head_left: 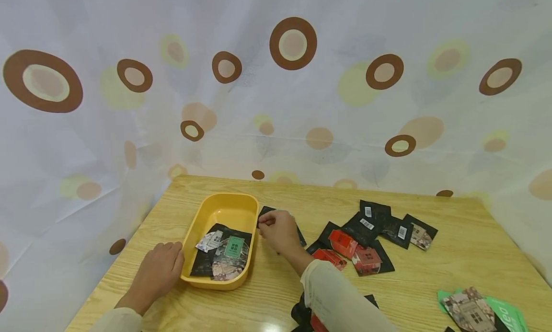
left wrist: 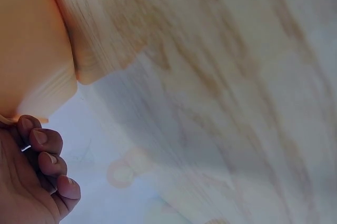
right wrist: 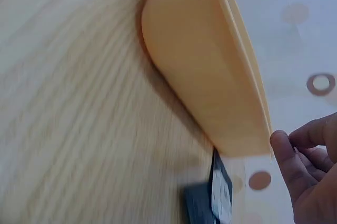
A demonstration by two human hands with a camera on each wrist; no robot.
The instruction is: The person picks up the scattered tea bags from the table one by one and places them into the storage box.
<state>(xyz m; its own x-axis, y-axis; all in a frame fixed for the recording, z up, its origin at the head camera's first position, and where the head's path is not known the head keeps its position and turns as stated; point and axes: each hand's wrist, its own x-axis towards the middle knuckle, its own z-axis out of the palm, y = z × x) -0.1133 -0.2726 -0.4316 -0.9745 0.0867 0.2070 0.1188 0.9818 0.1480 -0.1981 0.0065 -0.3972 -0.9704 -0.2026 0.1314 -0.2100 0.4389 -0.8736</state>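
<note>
A yellow plastic tray (head_left: 219,285) stands on the left part of the table, with several black-backed pouches (head_left: 236,257) and a green-labelled one inside. My left hand (head_left: 160,269) grips its left rim; the left wrist view shows curled fingers (left wrist: 51,163) at the rim. My right hand (head_left: 279,230) is by the opposite rim, thumb and fingertips close together. In the right wrist view the thumb (right wrist: 287,155) overlaps the rim's far end; whether it pinches the rim cannot be told. Below that hand lies a black pouch (head_left: 267,210), partly covered.
Red-labelled pouches (head_left: 366,261) and black pouches (head_left: 361,229) lie in a loose pile right of centre. A green packet (head_left: 506,313) sits under a patterned pouch (head_left: 470,309) at the near right. More pouches are half hidden under the right sleeve (head_left: 340,298). A spotted curtain (head_left: 327,107) hangs behind.
</note>
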